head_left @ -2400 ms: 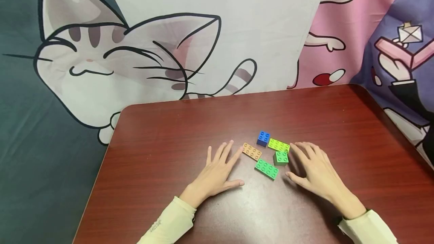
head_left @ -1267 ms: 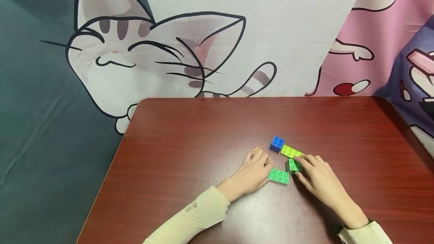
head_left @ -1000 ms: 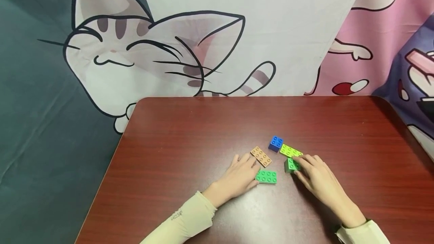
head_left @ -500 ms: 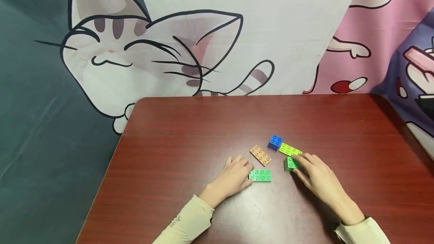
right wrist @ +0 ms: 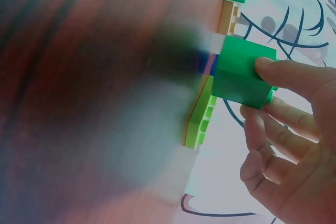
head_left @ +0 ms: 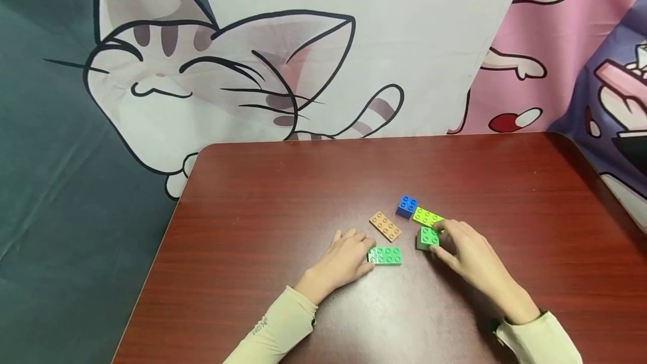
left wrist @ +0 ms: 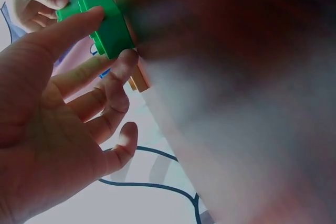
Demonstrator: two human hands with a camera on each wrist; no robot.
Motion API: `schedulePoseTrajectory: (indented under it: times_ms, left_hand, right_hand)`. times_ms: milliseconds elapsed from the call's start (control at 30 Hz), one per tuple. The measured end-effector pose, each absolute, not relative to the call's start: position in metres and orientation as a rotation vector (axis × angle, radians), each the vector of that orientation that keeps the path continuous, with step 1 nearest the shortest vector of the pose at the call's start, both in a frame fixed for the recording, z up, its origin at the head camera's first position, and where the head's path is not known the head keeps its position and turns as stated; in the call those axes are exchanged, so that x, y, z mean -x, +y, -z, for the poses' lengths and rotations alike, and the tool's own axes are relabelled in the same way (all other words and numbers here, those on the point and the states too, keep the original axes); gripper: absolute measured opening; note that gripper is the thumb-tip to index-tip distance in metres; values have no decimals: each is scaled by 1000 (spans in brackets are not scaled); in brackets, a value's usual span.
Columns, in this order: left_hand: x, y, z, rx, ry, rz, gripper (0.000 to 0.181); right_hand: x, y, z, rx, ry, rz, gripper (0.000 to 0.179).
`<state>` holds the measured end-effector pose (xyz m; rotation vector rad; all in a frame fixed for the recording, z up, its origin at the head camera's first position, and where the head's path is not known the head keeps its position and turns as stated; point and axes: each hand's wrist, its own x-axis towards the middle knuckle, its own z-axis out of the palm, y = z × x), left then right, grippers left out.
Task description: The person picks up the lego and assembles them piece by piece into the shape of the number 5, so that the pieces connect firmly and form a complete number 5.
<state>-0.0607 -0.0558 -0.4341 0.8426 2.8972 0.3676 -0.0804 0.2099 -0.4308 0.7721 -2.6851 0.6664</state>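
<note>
My left hand [head_left: 341,260] pinches the left end of a long green toy building brick [head_left: 385,256] between thumb and fingers, low over the table. Its side fills part of the left wrist view as a green block [left wrist: 113,27]. Between the thumb and index finger of my right hand [head_left: 472,257] is a square, taller green brick [head_left: 427,237], also seen as a green block [right wrist: 244,72] in the right wrist view. A flat lime brick [head_left: 425,216] lies just behind it, close to my right fingertips. Behind the long green brick lies a flat tan brick [head_left: 385,226].
A square blue brick [head_left: 406,206] stands farthest back, beside the lime one. All of this is on a brown wooden table [head_left: 263,201] with rounded corners. A cloth printed with a cartoon cat [head_left: 162,89] hangs behind the table.
My left hand came in over the tan brick, then took hold of the long green brick and drew it left. My right hand closed in on the square green brick. The head view shifted.
</note>
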Motion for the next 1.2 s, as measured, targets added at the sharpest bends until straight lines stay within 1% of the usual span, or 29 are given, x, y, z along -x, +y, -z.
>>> schedulePoseTrajectory:
  times_ms: [200,267,433,633,833,900,1067,1200]
  left_hand:
    - [62,-63,430,-805,2860,-372,51]
    - [65,-67,426,-797,2861,-383,53]
    - [79,-71,421,-822,2922,-363,43]
    - [102,-60,423,-884,2949,-284,32]
    - [122,-49,431,-968,2869,-297,36]
    - [126,-48,433,-975,2854,-297,33]
    - [130,-49,438,-991,2854,-314,24]
    - [130,-52,439,-983,2825,-335,28]
  right_hand:
    - [78,214,435,-773,-2705,-651,35]
    - [79,215,435,-773,-2696,-649,35]
    - [81,215,433,-765,-2671,-668,34]
    - [82,211,432,-761,-2660,-698,35]
    - [85,206,432,-755,-2671,-706,35]
    - [86,205,431,-759,-2668,-705,34]
    - [90,203,431,-777,-2662,-719,33]
    - [92,200,433,-783,-2656,-739,34]
